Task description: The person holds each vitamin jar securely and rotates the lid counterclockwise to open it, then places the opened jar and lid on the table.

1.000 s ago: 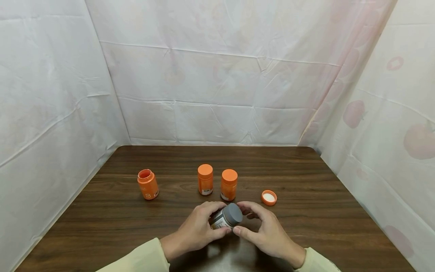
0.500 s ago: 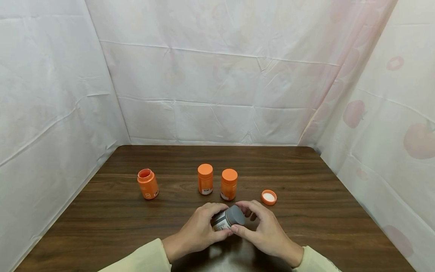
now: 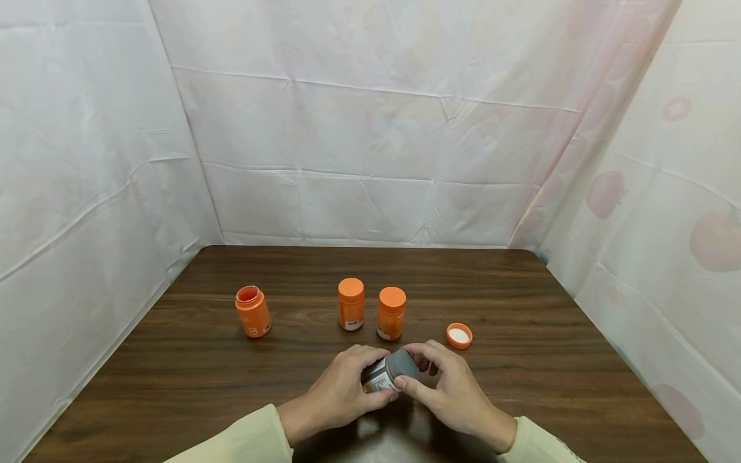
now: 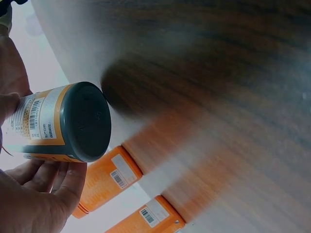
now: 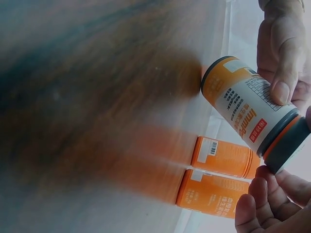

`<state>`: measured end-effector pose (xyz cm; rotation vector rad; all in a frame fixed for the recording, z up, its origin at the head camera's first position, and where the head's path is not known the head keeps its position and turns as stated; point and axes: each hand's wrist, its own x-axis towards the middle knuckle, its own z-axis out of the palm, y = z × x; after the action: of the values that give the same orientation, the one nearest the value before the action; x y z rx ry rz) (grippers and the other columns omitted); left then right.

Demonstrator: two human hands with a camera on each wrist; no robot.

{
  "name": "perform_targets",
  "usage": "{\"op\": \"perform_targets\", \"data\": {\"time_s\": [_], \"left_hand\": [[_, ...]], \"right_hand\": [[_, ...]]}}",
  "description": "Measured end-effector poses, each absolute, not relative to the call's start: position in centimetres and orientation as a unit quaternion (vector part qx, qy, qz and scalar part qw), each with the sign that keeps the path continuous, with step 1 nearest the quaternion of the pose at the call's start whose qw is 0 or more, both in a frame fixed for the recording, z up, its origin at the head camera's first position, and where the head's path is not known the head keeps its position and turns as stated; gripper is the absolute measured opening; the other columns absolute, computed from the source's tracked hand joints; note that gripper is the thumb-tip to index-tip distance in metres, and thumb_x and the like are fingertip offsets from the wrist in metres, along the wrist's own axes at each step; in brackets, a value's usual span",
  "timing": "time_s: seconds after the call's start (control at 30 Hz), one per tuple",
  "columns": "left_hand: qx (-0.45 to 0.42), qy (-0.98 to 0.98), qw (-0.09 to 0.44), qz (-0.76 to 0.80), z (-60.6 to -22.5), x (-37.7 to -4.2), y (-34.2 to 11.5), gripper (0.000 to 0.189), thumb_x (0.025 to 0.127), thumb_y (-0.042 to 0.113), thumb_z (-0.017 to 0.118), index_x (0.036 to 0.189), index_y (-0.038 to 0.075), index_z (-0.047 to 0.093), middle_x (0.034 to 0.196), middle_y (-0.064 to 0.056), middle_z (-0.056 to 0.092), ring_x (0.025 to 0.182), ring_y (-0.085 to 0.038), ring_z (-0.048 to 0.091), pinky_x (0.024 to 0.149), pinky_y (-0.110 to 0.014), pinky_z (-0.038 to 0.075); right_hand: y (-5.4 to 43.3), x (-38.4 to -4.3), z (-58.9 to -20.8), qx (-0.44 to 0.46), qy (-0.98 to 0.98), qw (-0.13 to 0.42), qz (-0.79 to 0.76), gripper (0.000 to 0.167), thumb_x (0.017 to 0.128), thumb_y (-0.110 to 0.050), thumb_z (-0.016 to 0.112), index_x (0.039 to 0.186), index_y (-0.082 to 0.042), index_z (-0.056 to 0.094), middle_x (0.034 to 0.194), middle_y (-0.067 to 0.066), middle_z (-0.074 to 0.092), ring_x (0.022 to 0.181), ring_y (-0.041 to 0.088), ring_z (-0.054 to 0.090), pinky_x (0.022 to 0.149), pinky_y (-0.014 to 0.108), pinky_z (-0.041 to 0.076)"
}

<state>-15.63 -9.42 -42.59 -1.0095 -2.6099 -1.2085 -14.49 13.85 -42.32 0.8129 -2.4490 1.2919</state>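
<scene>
My left hand [image 3: 343, 387] grips the body of a grey-capped supplement bottle [image 3: 379, 377], tilted with its cap toward the right. My right hand [image 3: 450, 389] pinches the grey cap [image 3: 403, 364] between thumb and fingers. In the right wrist view, the bottle [image 5: 243, 104] shows a white and orange label, with an orange ring beside the cap. Its dark base [image 4: 88, 122] faces the left wrist camera. Beyond the hands stand two capped orange bottles [image 3: 350, 305] [image 3: 391, 314].
At the left stands an uncapped orange bottle [image 3: 253, 313]. An orange lid [image 3: 459, 335] lies with its white inside up, right of the capped bottles. Pale cloth [image 3: 370, 128] hangs behind and beside the dark wooden table [image 3: 521, 302].
The grey-capped bottle has shifted slightly right in my left hand. My right thumb and fingers have come in onto its cap. The orange bottles and lid stay in place.
</scene>
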Motion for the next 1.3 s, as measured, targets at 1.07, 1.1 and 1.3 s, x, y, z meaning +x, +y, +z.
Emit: {"op": "perform_targets", "data": {"time_s": [1.07,1.1,1.3], "left_hand": [[-0.342,-0.852,0.012,-0.397,-42.24,-16.02,-9.5,0.032,0.089,0.035,0.082,0.116,0.024,0.069,0.101,0.013,0.065,0.089,-0.003,0.056,0.072,-0.02,0.051],[-0.341,-0.852,0.01,-0.398,-42.23,-16.0,-9.52,0.033,0.089,0.035,0.082,0.117,0.023,0.069,0.101,0.013,0.066,0.089,-0.003,0.057,0.072,-0.02,0.051],[-0.338,-0.852,0.0,-0.399,-42.21,-16.01,-9.67,0.039,0.089,0.037,0.081,0.122,0.02,0.069,0.104,0.011,0.067,0.089,-0.003,0.057,0.073,-0.021,0.051]], "right_hand": [[14.3,-14.5,-41.91,0.314,-0.852,0.114,0.404,0.042,0.091,-0.034,0.079,0.129,-0.021,0.066,0.105,-0.017,0.06,0.095,0.005,0.058,0.081,0.035,0.053],[14.33,-14.49,-41.86,0.317,-0.85,0.115,0.404,0.043,0.091,-0.034,0.079,0.13,-0.022,0.065,0.106,-0.017,0.06,0.095,0.005,0.058,0.082,0.035,0.053],[14.5,-14.5,-41.49,0.353,-0.839,0.121,0.396,0.049,0.093,-0.03,0.078,0.137,-0.024,0.06,0.117,-0.014,0.061,0.099,0.008,0.058,0.083,0.036,0.053]]}}
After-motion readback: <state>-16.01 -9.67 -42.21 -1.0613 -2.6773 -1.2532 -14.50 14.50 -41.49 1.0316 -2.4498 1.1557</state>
